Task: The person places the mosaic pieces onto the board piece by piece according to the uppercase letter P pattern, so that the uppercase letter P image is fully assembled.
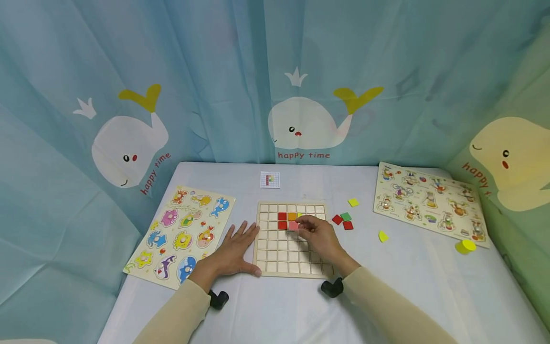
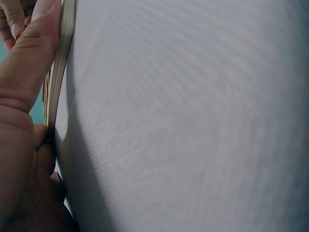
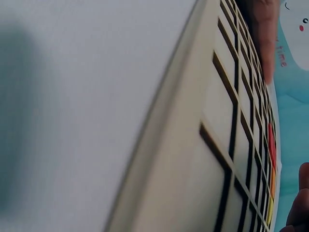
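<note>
Playroom, whale curtain (image 1: 301, 119), animal puzzles (image 1: 182, 234)

You face a table (image 1: 429, 286) under pale cloth; a blue whale-print curtain (image 1: 258, 57) hangs from 9 to 3 o'clock, apparently evenly lit.

Left hand (image 2: 21, 121) against board edge (image 2: 60, 67), pale tablecloth (image 2: 193, 121), possibly blurred

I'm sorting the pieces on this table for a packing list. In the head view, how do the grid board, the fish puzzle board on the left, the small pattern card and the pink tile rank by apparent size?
Largest to smallest:
1. fish puzzle board
2. grid board, slightly smaller
3. pattern card, though it lies farther from the camera
4. pink tile, pinched by the right hand
</note>
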`<state>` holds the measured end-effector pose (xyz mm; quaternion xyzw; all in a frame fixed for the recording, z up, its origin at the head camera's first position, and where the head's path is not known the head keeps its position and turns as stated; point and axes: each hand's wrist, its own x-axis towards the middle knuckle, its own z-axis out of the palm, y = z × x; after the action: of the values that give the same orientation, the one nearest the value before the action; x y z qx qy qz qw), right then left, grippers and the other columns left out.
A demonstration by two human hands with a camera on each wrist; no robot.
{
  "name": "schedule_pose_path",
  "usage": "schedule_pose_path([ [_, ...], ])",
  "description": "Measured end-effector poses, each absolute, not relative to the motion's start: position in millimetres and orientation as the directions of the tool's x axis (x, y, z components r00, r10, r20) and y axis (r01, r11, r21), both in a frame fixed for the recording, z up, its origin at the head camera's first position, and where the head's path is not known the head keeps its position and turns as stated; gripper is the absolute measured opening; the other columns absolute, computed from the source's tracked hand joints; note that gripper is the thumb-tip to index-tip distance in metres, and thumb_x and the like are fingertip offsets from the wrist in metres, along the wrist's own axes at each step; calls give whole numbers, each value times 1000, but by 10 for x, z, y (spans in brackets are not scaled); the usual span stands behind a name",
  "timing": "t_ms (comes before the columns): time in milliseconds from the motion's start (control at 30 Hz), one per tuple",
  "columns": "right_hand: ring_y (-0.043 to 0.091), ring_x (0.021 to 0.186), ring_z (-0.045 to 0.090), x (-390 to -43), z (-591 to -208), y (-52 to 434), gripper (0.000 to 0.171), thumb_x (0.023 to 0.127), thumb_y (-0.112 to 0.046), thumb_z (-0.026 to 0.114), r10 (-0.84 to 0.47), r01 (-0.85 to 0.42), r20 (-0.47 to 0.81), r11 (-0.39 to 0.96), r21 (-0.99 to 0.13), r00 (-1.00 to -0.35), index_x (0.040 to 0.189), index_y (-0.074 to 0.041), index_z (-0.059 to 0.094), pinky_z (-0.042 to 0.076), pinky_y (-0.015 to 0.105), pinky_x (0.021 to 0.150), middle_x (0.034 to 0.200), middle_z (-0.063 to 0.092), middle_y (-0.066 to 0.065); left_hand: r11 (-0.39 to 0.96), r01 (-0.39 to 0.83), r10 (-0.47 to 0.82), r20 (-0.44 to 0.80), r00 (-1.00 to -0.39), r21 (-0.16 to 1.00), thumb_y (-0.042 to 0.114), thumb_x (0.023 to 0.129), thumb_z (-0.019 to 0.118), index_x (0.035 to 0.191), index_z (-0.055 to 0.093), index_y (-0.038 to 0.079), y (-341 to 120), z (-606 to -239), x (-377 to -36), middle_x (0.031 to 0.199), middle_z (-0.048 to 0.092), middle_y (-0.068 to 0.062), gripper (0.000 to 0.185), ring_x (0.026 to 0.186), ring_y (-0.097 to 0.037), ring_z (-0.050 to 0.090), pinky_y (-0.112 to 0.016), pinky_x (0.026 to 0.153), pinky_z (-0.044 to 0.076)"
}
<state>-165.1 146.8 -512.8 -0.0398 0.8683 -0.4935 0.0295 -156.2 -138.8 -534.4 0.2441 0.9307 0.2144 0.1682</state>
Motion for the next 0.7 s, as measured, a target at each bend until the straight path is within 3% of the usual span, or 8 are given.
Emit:
schedule_pose_path([
  [700, 12, 79, 58, -1615, -5266, 1196, 25, 84, -15, 77, -93, -53, -12, 656, -753, -996, 108, -17, 72, 51, 28, 73, 87, 67, -5, 788, 385, 526, -199, -827, 481, 76, 60, 73, 158, 13, 18, -1391, -5358, -1569, 165, 8, 5, 129, 153, -20, -4, -46, 124, -7],
])
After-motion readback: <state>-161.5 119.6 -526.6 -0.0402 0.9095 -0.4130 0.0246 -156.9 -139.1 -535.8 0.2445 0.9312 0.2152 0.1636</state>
